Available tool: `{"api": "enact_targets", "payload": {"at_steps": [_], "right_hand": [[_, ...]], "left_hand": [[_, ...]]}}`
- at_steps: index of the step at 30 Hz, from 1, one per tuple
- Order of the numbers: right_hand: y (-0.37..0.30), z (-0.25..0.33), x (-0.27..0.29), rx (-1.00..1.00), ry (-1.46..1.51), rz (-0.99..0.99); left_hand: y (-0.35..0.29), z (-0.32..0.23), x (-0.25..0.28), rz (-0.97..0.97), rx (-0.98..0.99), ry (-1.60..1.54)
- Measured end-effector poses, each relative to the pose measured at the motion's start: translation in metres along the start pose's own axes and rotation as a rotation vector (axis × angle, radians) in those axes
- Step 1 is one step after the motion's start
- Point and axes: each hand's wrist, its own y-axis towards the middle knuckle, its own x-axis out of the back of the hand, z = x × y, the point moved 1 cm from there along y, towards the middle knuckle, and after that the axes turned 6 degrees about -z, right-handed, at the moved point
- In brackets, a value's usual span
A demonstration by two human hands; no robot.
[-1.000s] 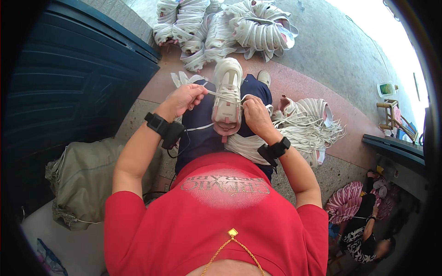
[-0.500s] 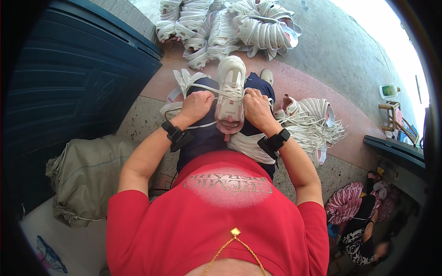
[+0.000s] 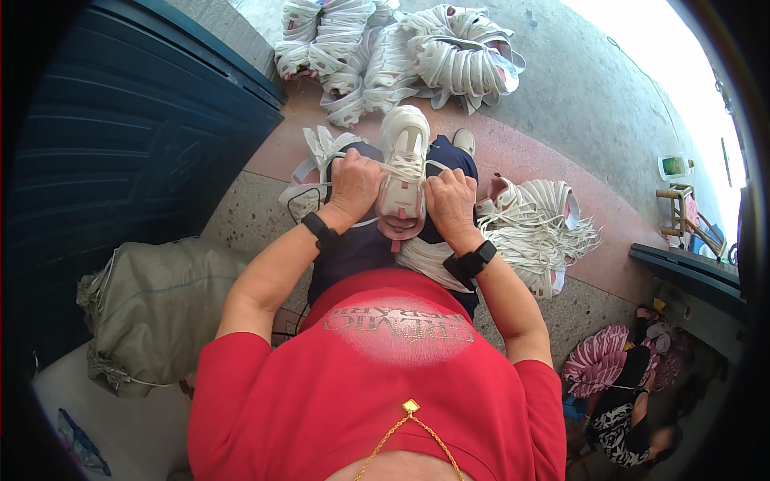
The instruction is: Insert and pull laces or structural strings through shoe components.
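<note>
A white sneaker with a pink heel lining lies between my knees, its toe pointing away from me. White shoelace crosses its tongue and runs out to both sides. At the shoe's left side my left hand is closed, with the lace leading into its fingers. My right hand is closed close against the shoe's right side, and a loop of lace rises just above it. The fingertips of both hands are partly hidden.
White shoe uppers lie in a large pile ahead, with another laced bunch to my right. A dark blue door and a grey-green sack stand left. At lower right sits another person beside pink striped pieces.
My left hand has risen and turned, moving slightly away from me and to the right. My right hand has dropped slightly toward me. The lace across the shoe has shifted.
</note>
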Motion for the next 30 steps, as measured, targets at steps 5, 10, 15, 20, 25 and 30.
{"api": "enact_targets", "payload": {"at_steps": [5,10,15,20,25,30], "right_hand": [[-0.005,0.015,0.01,0.02,-0.056,0.088],[-0.004,0.001,0.006,0.025,0.142,0.109],[-0.017,-0.008,-0.01,-0.055,0.467,-0.128],[-0.022,-0.006,-0.017,-0.112,0.476,-0.138],[-0.011,0.001,-0.007,0.109,0.201,-0.051],[0.004,0.009,-0.002,0.249,-0.037,0.18]], "left_hand": [[-0.019,-0.027,0.011,0.136,0.037,0.191],[-0.023,-0.019,0.001,0.113,0.07,0.081],[0.024,-0.016,0.01,-0.017,0.109,-0.242],[0.106,-0.047,-0.015,0.553,0.274,-0.56],[0.126,-0.058,-0.061,0.686,-0.083,-0.206],[0.121,-0.032,-0.092,0.591,-0.25,-0.265]]}}
